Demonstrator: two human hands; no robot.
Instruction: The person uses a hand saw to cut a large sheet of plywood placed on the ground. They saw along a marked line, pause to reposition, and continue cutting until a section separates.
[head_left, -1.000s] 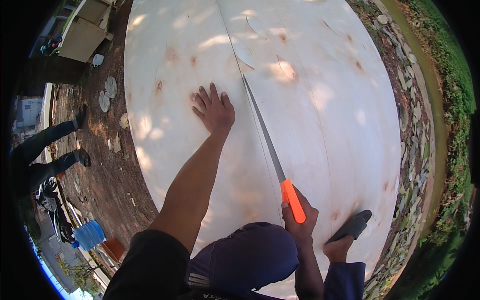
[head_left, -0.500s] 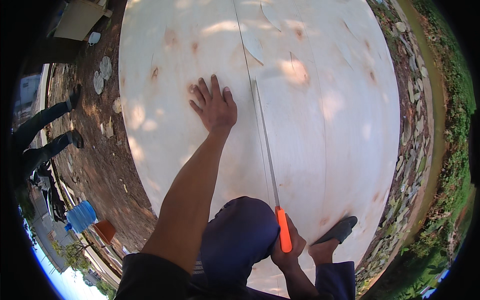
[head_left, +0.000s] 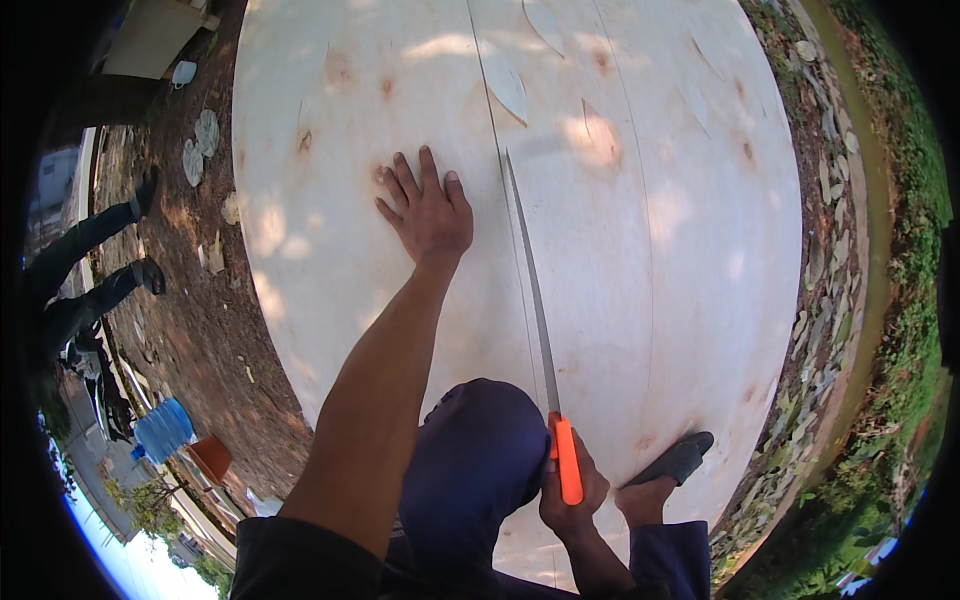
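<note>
A large pale plywood sheet (head_left: 350, 260) lies under me, with dark knots and a long line running along its length. My left hand (head_left: 430, 210) presses flat on it, fingers spread, to the left of that line. My right hand (head_left: 578, 492) is wrapped around the orange handle of a handsaw (head_left: 536, 290) beside my bent knee. The saw's narrow blade points away from me, its tip close to the line where a dark cut runs on toward the far edge. My fingers on the handle are partly hidden.
My dark-shoed foot (head_left: 680, 458) rests on the sheet at the right. Another person's legs (head_left: 95, 290) stand on the bare soil at left, near a blue water jug (head_left: 162, 432) and a brown pot (head_left: 209, 460). Beyond the sheet's right side lie leaf litter and a narrow channel (head_left: 878, 250).
The blade has turned slightly, showing more of its flat side, and its tip sits a little farther left and away. The left hand stays nearly in place on the sheet.
</note>
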